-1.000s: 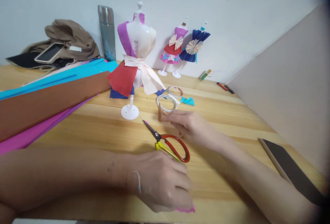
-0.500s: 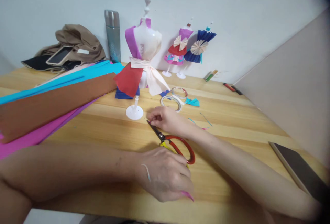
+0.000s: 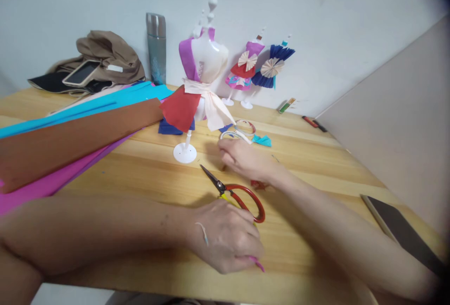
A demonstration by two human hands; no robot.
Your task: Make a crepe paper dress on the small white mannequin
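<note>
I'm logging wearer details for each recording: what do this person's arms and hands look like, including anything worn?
Both forearms are bare as far as they show, with no sleeves, gloves, watch or bracelet visible. The left hand has a thin, curved, pale strip with a bluish end on its back. The right hand shows no ring.

Through head camera I have pale wooden surface (image 3: 140, 174). Left: layered coloured sheets (image 3: 80, 143), bundled brown cloth (image 3: 108, 54), bottle (image 3: 156, 56). Centre: round-based mannequin (image 3: 213, 54), scissors (image 3: 220, 186). Behind I see pink-and-red mannequin (image 3: 240, 71), navy mannequin (image 3: 267, 80). Tape rolls (image 3: 253, 128) lie near teal scrap (image 3: 262, 141); red scrap (image 3: 259, 185) nearer. Far right: dark-topped slab (image 3: 397, 220).
</note>
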